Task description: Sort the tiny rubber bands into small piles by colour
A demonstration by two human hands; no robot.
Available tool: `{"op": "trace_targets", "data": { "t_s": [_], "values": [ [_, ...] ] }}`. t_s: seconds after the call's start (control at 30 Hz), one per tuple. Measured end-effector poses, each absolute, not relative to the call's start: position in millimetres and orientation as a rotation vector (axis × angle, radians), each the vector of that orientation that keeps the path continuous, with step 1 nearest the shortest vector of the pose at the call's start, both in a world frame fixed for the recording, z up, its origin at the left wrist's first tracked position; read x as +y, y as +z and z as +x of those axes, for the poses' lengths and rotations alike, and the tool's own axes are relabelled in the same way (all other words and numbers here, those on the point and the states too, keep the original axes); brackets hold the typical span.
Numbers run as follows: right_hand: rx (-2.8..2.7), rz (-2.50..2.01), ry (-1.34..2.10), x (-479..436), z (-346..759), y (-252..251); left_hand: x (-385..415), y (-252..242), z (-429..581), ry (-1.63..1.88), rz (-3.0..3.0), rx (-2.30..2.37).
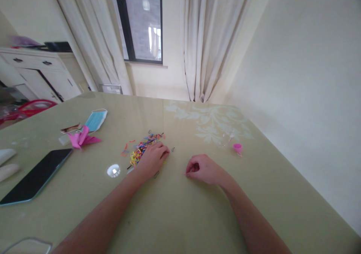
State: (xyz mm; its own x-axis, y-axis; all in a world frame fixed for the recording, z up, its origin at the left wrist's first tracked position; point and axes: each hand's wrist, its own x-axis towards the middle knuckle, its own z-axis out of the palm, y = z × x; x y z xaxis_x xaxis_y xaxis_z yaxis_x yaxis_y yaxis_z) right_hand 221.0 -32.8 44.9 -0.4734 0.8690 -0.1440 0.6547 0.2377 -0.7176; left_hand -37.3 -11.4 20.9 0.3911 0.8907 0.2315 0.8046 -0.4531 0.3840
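Observation:
A pile of small multicoloured rubber bands point(137, 153) lies on the table. My left hand point(152, 159) rests at its right side and partly covers it. Its fingers are curled and drawn together, and what they hold, if anything, is hidden. Further right, my right hand point(204, 169) pinches thumb and forefinger together low at the tabletop. A tiny pinkish bit seems to show at those fingertips, too small to name. Between the hands, a little farther off, lies a small dark band point(173, 149).
On the left are a dark tablet or phone point(36, 175), a pink folded paper shape point(83, 137) and a blue face mask point(96, 120). A small pink cup point(237, 148) stands on the right, near the wall. A round shiny object point(113, 170) lies left of the pile.

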Motion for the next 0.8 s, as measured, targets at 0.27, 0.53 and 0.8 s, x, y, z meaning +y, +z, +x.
{"op": "trace_targets", "data": {
  "t_s": [0.27, 0.53, 0.8],
  "values": [
    [-2.243, -1.414, 1.006, -33, 220, 49, -13, 37, -36, 1.216, 2.03, 1.391],
    [-2.018, -1.256, 0.892, -40, 205, 55, -29, 58, -32, 1.366, 1.367, 0.95],
    [-1.717, -0.973, 0.868, -57, 190, 61, -43, 63, -20, 1.306, 1.796, 0.995]
  ]
}}
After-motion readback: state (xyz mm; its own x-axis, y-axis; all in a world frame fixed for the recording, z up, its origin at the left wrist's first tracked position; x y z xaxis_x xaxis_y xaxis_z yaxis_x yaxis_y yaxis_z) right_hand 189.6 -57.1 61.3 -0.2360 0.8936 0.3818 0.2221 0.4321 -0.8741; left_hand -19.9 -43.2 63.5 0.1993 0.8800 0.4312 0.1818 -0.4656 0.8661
